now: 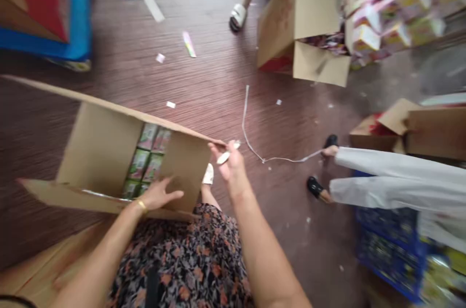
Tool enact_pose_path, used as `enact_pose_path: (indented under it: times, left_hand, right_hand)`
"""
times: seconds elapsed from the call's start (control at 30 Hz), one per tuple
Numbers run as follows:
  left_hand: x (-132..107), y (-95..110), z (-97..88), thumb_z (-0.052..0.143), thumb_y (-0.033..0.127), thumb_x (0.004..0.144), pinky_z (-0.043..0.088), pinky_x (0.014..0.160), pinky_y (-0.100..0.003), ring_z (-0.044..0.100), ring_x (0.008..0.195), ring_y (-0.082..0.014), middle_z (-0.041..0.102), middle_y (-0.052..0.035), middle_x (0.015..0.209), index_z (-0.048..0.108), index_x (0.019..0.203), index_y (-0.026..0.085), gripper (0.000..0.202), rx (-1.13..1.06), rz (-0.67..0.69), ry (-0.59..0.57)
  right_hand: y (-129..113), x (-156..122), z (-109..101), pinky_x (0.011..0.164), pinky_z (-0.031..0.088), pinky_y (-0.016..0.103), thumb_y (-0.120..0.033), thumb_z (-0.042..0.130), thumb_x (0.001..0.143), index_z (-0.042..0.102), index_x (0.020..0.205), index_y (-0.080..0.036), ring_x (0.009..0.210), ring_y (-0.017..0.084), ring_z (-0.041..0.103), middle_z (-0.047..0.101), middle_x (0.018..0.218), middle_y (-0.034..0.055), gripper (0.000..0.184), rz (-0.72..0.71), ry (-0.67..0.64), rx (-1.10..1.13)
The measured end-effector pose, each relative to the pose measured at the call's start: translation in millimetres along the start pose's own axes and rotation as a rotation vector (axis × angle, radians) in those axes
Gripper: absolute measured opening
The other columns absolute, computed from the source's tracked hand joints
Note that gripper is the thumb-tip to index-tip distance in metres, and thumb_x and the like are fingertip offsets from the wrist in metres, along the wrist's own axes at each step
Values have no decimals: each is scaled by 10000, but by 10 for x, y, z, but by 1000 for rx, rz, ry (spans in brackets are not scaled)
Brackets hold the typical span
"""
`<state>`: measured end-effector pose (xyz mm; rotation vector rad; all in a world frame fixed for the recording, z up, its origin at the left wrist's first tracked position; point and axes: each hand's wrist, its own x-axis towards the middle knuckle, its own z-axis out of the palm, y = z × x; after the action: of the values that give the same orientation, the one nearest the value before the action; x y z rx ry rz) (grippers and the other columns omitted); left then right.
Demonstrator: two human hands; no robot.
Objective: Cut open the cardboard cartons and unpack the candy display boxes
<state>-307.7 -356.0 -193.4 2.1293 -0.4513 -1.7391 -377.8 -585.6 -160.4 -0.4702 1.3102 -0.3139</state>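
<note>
An open cardboard box [98,147] stands on the brown floor in front of me, with several green and pink packets [145,157] packed inside. My left hand [158,195] lies flat on the box's near right flap, fingers spread. My right hand [230,164] is at the flap's far corner and pinches a small white object between its fingers; the picture is too blurred to tell what it is. A gold bracelet circles my left wrist.
A white plastic strap [255,145] lies on the floor. Another person in white trousers [386,177] stands to the right. A second open carton [302,21], stacked product boxes [396,2], a blue crate [389,240] and paper scraps surround us.
</note>
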Motion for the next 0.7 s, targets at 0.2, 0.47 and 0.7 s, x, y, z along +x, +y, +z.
enact_pose_path:
  times: [0.2, 0.47, 0.7]
  left_hand:
    - [-422, -406, 471, 433, 316, 880, 370, 1069, -296, 518, 1228, -206, 558, -136, 1310, 413, 1416, 133, 566, 125, -350, 1]
    - [-606, -790, -14, 428, 316, 865, 383, 1015, -469, 440, 1250, -321, 438, -188, 1336, 327, 1464, 295, 608, 407, -471, 158]
    - [-212, -675, -477, 243, 73, 837, 421, 873, -512, 450, 1137, -343, 535, -215, 1191, 608, 1212, 180, 535, 724, -276, 232]
  right_hand:
    - [-117, 259, 222, 1025, 485, 365, -377, 150, 1004, 535, 937, -127, 1002, 164, 667, 656, 1018, 170, 464, -147, -95, 99]
    - [173, 163, 351, 935, 533, 418, -340, 377, 950, 485, 1118, -204, 1047, 157, 652, 491, 1379, 136, 242, -243, -116, -104]
    - [878, -223, -52, 856, 546, 353, -341, 379, 898, 525, 1169, -189, 962, 192, 675, 590, 1280, 119, 344, -283, -125, -838]
